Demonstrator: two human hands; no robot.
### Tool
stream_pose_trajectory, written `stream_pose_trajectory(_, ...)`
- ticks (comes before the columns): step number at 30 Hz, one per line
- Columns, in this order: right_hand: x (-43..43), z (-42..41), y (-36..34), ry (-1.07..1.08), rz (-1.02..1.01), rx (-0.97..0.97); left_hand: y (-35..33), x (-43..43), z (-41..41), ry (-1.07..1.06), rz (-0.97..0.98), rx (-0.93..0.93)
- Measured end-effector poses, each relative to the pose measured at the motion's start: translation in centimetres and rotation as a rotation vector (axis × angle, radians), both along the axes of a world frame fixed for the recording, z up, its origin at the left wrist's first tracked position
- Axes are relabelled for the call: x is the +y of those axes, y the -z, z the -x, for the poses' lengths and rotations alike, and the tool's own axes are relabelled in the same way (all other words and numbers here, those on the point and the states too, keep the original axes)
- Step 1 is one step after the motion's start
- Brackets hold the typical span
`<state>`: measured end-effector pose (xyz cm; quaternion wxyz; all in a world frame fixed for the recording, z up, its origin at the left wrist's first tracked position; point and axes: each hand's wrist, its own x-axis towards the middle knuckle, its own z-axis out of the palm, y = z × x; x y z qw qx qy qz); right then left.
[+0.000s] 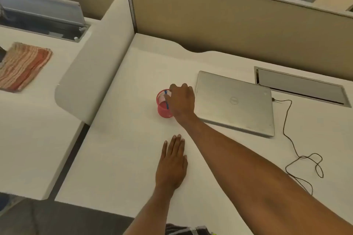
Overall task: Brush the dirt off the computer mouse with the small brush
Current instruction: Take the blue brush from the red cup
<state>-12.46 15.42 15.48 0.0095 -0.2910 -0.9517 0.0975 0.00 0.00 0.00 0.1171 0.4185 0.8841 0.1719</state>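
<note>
Right hand (182, 101) over red cup (162, 110), thumb against blue brush (165, 92) inside; hold unclear.

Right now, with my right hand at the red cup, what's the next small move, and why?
Probably pinch the blue handle standing in the red mesh cup and lift it straight up. Your right hand is at the cup's rim, right beside that handle, though a grip isn't clear. Your left hand lies flat on the desk.
</note>
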Motion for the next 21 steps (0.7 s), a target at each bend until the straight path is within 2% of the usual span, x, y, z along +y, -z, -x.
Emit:
stream_pose_trajectory(6,-0.8,1.2,1.3,-0.038,-0.119,-0.054,0.2,0.1,0.1,-0.004,0.033,-0.011)
stream_pose_trajectory(11,-1.1,1.6,1.5,-0.052,-0.071,-0.040,0.6,0.1,0.2,0.006,0.066,-0.015)
stream_pose_trajectory(21,-1.0,1.1,1.6,-0.039,-0.040,0.151,0.5,0.1,0.1,-0.007,0.053,-0.009)
